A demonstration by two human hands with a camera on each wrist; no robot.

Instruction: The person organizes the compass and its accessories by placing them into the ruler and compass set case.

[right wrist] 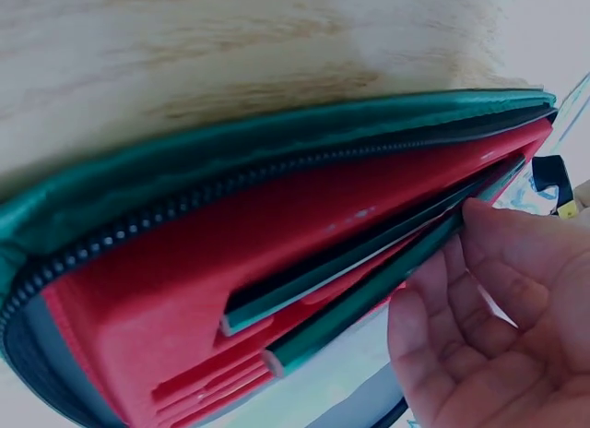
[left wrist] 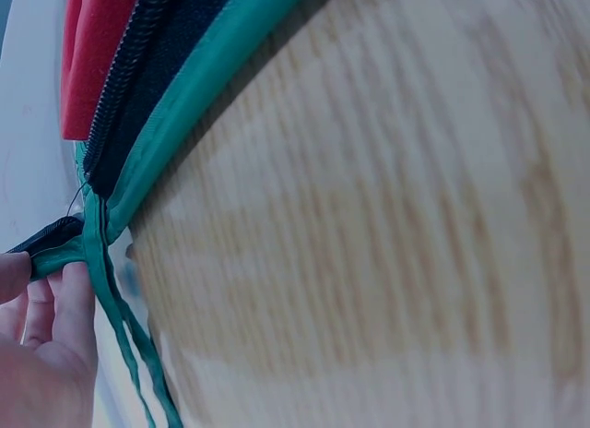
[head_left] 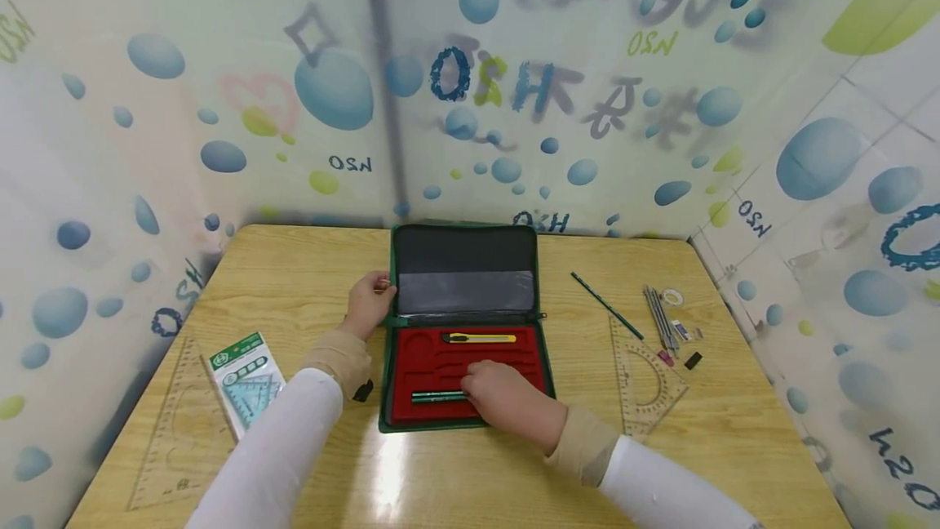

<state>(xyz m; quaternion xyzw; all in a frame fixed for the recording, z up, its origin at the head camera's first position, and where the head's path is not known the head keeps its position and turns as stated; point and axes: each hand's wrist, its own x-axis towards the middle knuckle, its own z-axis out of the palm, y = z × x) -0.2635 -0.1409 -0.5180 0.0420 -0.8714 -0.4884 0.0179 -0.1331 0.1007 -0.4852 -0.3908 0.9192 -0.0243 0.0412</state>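
A zippered case with a green edge lies unfolded on the table, its black lid (head_left: 466,250) leaning up at the back. In its red molded tray (head_left: 525,335) is a yellow utility knife (head_left: 485,339). My left hand (head_left: 367,306) pinches the lid's green edge (left wrist: 57,255) between thumb and fingers. Over the front of the tray, my right hand (head_left: 512,400) holds a green pencil (right wrist: 364,299) between thumb and fingertips. Another green pencil (right wrist: 304,276) lies beside it in a tray slot. The right hand covers part of both pencils in the head view.
Right of the case lie a loose green pencil (head_left: 605,304), a clear set square (head_left: 646,386), gray metal tools (head_left: 661,321), a white tape roll (head_left: 671,297) and a black block (head_left: 693,360). To the left are a packaged ruler set (head_left: 246,378) and a large clear set square (head_left: 179,431).
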